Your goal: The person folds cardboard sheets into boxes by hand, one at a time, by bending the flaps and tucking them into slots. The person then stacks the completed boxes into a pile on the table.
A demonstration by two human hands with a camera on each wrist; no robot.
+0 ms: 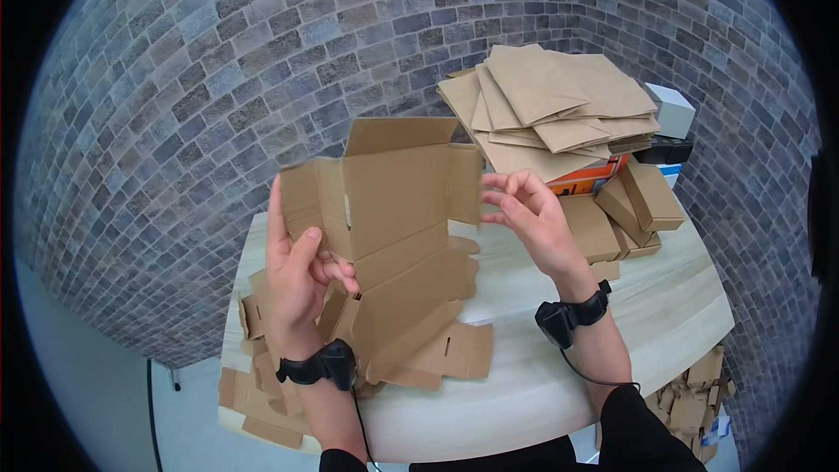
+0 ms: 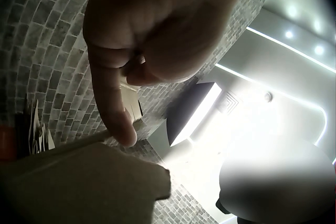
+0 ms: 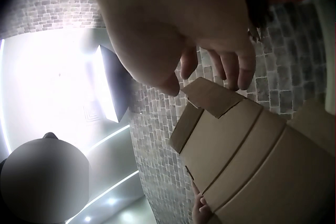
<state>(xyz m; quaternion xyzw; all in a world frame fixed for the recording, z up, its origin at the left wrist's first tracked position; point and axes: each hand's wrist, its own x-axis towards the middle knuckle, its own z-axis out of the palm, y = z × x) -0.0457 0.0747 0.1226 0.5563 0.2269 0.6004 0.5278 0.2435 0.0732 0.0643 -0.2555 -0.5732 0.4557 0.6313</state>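
Observation:
An unfolded brown cardboard box [image 1: 398, 201] stands raised over the table, its creased panels and side flaps spread out. My left hand [image 1: 297, 275] pinches its left flap, thumb in front and a finger along the outer edge. That flap edge also shows close up beneath the left hand [image 2: 152, 35] in the left wrist view. On the other side, my right hand [image 1: 529, 214] has loosely bent fingers, their tips right at the edge of the right flap. In the right wrist view the right hand [image 3: 178, 35] hovers by the cardboard's small end flap [image 3: 214, 98].
Flattened cardboard pieces [image 1: 446, 354] lie on the table's left and front. At the back right, a stack of brown paper sheets [image 1: 551, 96] tops an orange box [image 1: 587, 178]. Folded small boxes [image 1: 642, 201] sit beside it. More cardboard [image 1: 686, 406] lies below the table's right edge.

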